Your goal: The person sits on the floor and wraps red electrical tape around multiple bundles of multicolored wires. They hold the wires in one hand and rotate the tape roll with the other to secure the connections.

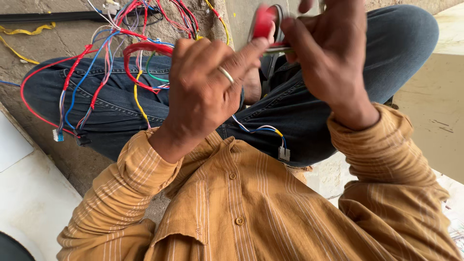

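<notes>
Two hands meet above the lap of a person sitting cross-legged on a concrete floor (pixel 29 58), seen from a head camera looking down over a tan striped shirt (pixel 251 208). The left hand (pixel 205 92), with a ring on one finger, pinches a blurred red roll (pixel 263 21), probably tape, at its upper edge. The right hand (pixel 333 53) closes on a thin flat strip (pixel 278 48) just below the roll; what that strip is cannot be told. Both hands are clamped and nearly touching, held up close to the eyes, likely for fine work. A bundle of red, blue, yellow and white wires (pixel 96 72) drapes over the left knee of the jeans (pixel 309 116), kept within reach. One small white plug (pixel 283 153) hangs by the shirt's edge.
</notes>
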